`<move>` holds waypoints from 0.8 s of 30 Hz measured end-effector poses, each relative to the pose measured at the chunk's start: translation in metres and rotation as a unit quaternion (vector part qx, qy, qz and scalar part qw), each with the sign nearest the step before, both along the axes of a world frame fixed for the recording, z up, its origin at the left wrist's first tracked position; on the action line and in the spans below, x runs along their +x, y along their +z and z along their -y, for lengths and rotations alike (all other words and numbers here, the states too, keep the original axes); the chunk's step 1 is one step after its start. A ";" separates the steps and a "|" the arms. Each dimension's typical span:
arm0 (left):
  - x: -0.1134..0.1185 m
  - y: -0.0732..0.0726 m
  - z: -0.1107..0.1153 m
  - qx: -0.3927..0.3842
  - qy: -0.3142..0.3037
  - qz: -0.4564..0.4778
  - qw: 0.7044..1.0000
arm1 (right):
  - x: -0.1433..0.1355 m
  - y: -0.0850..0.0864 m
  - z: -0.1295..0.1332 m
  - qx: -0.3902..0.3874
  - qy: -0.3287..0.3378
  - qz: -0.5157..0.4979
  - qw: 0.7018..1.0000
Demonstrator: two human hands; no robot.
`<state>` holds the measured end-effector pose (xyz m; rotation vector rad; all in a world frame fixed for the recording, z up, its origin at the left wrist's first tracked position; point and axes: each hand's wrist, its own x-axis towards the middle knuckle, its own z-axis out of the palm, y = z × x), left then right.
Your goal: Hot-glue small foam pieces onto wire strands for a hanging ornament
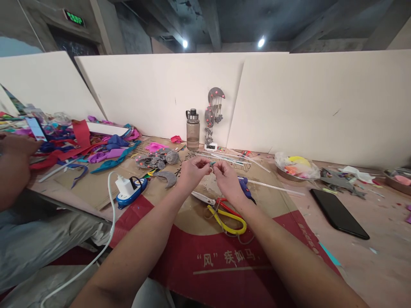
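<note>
My left hand (193,172) and my right hand (227,179) meet above the middle of the table, thumbs and fingertips pinched. Between them shows a small teal piece (212,163), too small to make out its kind. A thin grey cord (215,209) trails below my right hand and loops past the scissors. The scissors (228,220), with one yellow and one red handle, lie beneath my hands, blades pointing left. Partly hidden behind my right wrist is a blue glue gun (245,187) with a white glue stick at its rear.
A blue power strip (131,194) with a white charger lies left, and a grey felt crescent (167,177) nearby. Behind stand a water bottle (193,132) and a grey hanging ornament (214,111). A black phone (338,213) lies right. Another person's hand (21,145) is far left.
</note>
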<state>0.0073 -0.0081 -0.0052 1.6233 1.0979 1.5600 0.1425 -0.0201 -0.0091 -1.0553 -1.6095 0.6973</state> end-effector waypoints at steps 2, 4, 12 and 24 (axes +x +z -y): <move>0.001 0.001 0.002 -0.014 -0.007 0.009 1.000 | 0.001 0.002 0.003 0.012 -0.006 0.006 1.000; 0.002 0.002 0.003 -0.025 -0.017 0.022 0.999 | 0.001 0.003 0.004 0.013 -0.010 0.000 1.000; 0.004 0.006 0.003 -0.064 -0.081 0.068 0.992 | 0.006 0.003 0.003 0.024 -0.051 -0.014 0.998; 0.001 0.002 -0.001 -0.053 -0.157 0.028 0.986 | 0.007 0.003 0.003 0.009 -0.072 -0.011 0.997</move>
